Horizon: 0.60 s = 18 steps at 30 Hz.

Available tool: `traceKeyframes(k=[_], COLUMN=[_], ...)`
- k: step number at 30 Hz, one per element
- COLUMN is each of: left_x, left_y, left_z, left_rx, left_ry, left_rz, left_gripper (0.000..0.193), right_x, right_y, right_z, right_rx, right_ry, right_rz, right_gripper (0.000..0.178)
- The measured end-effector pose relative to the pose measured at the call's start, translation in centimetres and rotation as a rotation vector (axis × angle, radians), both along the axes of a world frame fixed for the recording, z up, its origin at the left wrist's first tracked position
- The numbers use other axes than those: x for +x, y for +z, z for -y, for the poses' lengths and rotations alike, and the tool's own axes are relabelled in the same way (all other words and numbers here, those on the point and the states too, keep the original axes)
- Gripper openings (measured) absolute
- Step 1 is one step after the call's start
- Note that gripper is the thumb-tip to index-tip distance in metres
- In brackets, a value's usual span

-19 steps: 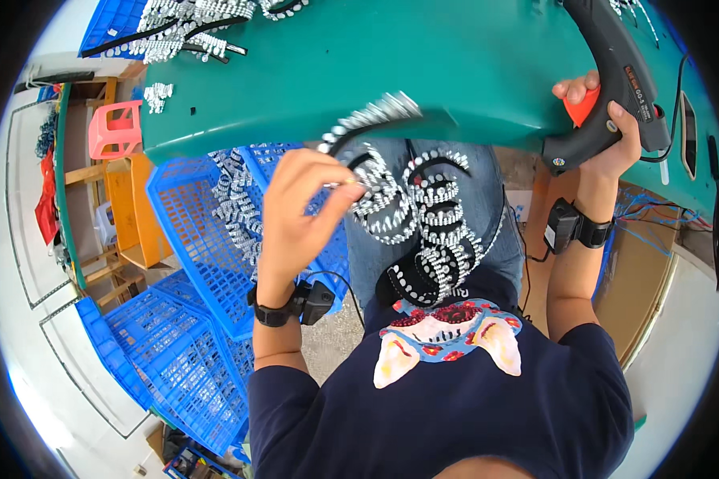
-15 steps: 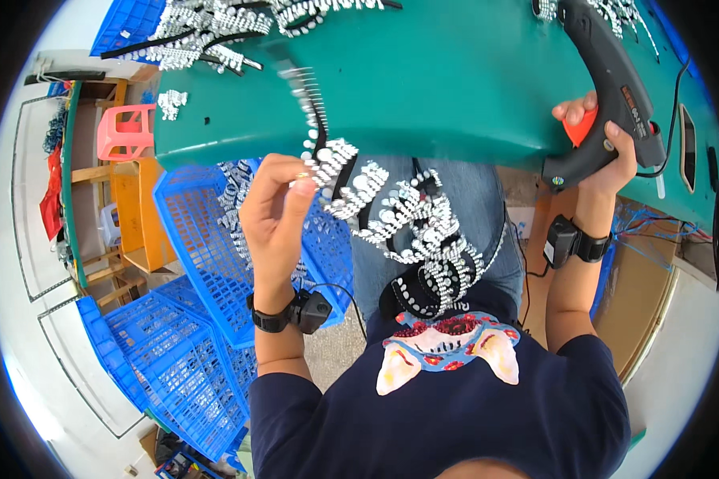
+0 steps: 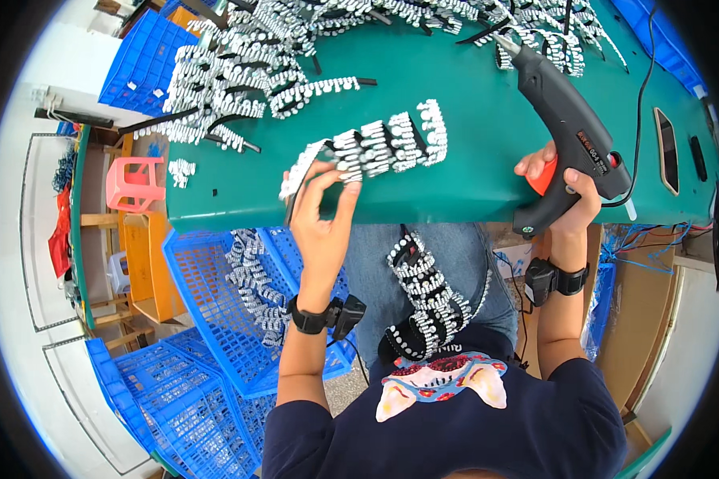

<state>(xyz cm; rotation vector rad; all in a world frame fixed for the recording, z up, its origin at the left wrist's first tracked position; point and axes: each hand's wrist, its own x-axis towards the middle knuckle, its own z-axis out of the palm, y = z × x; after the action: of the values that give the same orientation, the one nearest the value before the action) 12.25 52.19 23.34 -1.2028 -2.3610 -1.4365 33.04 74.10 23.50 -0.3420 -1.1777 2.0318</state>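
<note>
Closed in a pinch, my left hand [image 3: 321, 214] holds one end of a black strip set with rows of white beads [image 3: 375, 148], which stretches to the right over the green table. A black glue gun [image 3: 567, 120] with an orange-red trigger is gripped in my right hand [image 3: 575, 203], its nozzle pointing up and left toward the far side. Across my lap lies another length of beaded black strip [image 3: 431, 291]. Many more beaded strips [image 3: 240, 64] are heaped along the far left of the table.
On the green table [image 3: 463, 184], a phone [image 3: 665, 152] lies at the right, past the gun's cord. Blue plastic baskets [image 3: 208, 295] stand at my left, one with beaded strips inside. A pink stool [image 3: 134, 182] is farther left. Wires hang below the table at right.
My left hand has moved up and right, bringing the beaded strip over the table. The view has tilted, showing more of the heap. The glue gun stays in my right hand.
</note>
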Motion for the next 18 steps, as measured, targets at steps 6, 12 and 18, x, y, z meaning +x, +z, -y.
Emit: traceKeyframes(k=[6, 12, 18], left_x=[2.3, 6.0, 1.5], left_y=[1.0, 2.6, 3.4], left_z=[2.6, -3.2, -8.7], left_rx=[0.061, 0.090, -0.142], left_ry=[0.116, -0.224, -0.061], left_rz=[-0.260, -0.337, -0.375], left_gripper=[0.008, 0.028, 0.027], right_x=[0.5, 0.2, 0.2], right_y=[0.1, 0.0, 0.0], right_z=[-0.3, -0.1, 0.1], right_rx=[-0.004, -0.037, -0.026], right_ry=[-0.010, 0.033, 0.026], right_rz=[0.007, -0.029, -0.021], right_gripper=[0.038, 0.038, 0.038])
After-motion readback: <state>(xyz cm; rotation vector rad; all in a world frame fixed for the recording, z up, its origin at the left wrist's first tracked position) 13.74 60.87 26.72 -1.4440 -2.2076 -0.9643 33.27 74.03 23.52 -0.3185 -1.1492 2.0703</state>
